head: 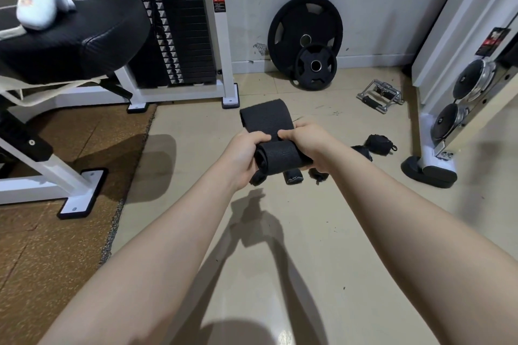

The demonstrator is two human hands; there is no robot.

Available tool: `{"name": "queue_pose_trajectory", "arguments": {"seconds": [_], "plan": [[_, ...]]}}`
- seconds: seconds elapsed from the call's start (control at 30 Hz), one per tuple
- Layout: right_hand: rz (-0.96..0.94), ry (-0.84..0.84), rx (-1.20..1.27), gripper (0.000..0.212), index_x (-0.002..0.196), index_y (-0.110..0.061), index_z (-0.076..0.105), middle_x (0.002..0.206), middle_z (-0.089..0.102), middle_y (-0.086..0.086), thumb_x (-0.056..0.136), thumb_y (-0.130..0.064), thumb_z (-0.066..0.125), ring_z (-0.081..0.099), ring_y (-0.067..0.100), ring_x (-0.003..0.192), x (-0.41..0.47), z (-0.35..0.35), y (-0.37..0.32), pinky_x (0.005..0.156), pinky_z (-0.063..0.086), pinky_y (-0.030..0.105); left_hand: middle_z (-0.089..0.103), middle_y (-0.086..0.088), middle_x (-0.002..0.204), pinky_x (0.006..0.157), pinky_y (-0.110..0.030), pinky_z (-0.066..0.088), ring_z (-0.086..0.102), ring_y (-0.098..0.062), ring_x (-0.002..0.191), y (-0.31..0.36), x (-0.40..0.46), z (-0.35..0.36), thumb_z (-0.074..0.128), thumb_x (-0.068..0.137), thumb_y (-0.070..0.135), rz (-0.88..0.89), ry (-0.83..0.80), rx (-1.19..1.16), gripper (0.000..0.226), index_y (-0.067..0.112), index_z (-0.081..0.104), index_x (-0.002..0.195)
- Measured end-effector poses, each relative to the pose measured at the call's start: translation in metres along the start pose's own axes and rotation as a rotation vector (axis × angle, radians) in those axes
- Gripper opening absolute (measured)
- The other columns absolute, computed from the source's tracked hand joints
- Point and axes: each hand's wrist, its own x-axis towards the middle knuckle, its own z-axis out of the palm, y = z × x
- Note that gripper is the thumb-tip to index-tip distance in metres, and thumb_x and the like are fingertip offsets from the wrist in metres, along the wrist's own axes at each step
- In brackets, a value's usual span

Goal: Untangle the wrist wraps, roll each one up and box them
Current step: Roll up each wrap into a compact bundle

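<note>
- The weight stack [186, 36] is the landmark here; the padded seat [70, 39] sits just to its left with a white bundle [42, 1] on top, and two weight plates [307, 36] lean on the wall to its right; further right of those, a chrome cable handle [379, 95] lies on the floor [322, 246].
- In front of the weight stack and nearer to you, you hold the wrist wrap [276, 152] in mid-air above the floor; its near end is already a tight roll and its free tail [266, 117] stands up and away from you towards the stack.
- Your left hand [244, 157] has its fingers curled round the left end of the roll; your right hand [308, 145] grips the right end, thumb over the top; both are clamped on the cloth.
- To the right of the roll and well right of the stack, other black wraps [379, 144] lie on the floor, at least one already bundled; how many there are I cannot tell, your right arm hides some.
- You look to be mid-roll on this one; the next move calls for even tension on the tail and square edges as you turn the roll; no box is in view, so you will have to find it.
</note>
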Motion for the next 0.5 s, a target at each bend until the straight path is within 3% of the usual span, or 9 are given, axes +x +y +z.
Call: {"name": "queue_pose_trajectory", "arguments": {"seconds": [0.1, 0.2, 0.27, 0.33, 0.43, 0.5], "plan": [[0.153, 0.036, -0.029, 0.019, 0.074, -0.012, 0.049, 0.064, 0.053, 0.007, 0.092, -0.017, 0.052, 0.049, 0.021, 0.056, -0.004, -0.006, -0.002, 0.047, 0.036, 0.022, 0.066, -0.005, 0.118, 0.084, -0.038, 0.054, 0.066, -0.022, 0.103, -0.005, -0.004, 0.001, 0.066, 0.083, 0.031, 0.043, -0.161, 0.262, 0.047, 0.020, 0.050, 0.126], [0.191, -0.026, -0.111, 0.024, 0.069, -0.010, 0.050, 0.056, 0.052, 0.006, 0.091, -0.011, 0.041, 0.046, 0.020, 0.048, -0.008, -0.009, -0.001, 0.046, 0.033, 0.023, 0.060, -0.005, 0.121, 0.072, -0.038, 0.057, 0.066, -0.021, 0.095, -0.009, -0.009, -0.005, 0.075, 0.077, 0.016, 0.093, -0.275, 0.516, 0.059, 0.026, 0.046, 0.127], [0.176, -0.057, -0.102, 0.020, 0.074, -0.010, 0.053, 0.060, 0.056, 0.008, 0.089, -0.012, 0.039, 0.050, 0.021, 0.052, -0.010, -0.009, -0.003, 0.047, 0.036, 0.024, 0.060, -0.004, 0.120, 0.079, -0.049, 0.058, 0.068, -0.026, 0.095, -0.008, -0.007, -0.010, 0.073, 0.080, 0.012, 0.131, -0.245, 0.531, 0.056, 0.033, 0.047, 0.124], [0.122, -0.135, 0.044, 0.016, 0.085, -0.011, 0.055, 0.072, 0.060, 0.009, 0.090, -0.017, 0.041, 0.055, 0.022, 0.060, -0.009, -0.011, -0.002, 0.048, 0.039, 0.025, 0.061, -0.003, 0.118, 0.076, -0.045, 0.059, 0.067, -0.026, 0.099, -0.005, -0.007, -0.014, 0.069, 0.085, 0.012, 0.165, -0.189, 0.464, 0.042, 0.032, 0.050, 0.117], [-0.098, -0.308, 0.110, 0.020, 0.102, -0.019, 0.059, 0.098, 0.065, 0.008, 0.095, -0.033, 0.048, 0.060, 0.021, 0.083, -0.005, -0.016, 0.003, 0.071, 0.046, 0.030, 0.061, -0.004, 0.116, 0.063, -0.031, 0.057, 0.065, -0.023, 0.098, -0.002, -0.004, -0.021, 0.061, 0.091, 0.015, 0.150, -0.068, 0.316, 0.022, 0.026, 0.054, 0.109], [-0.231, -0.347, 0.003, 0.016, 0.107, -0.022, 0.061, 0.109, 0.067, 0.005, 0.092, -0.027, 0.057, 0.060, 0.017, 0.100, -0.004, -0.016, 0.008, 0.091, 0.044, 0.032, 0.064, -0.006, 0.114, 0.069, -0.034, 0.058, 0.065, -0.023, 0.098, -0.004, -0.002, -0.022, 0.058, 0.092, 0.017, 0.127, -0.041, 0.276, 0.021, 0.020, 0.055, 0.113]]}}
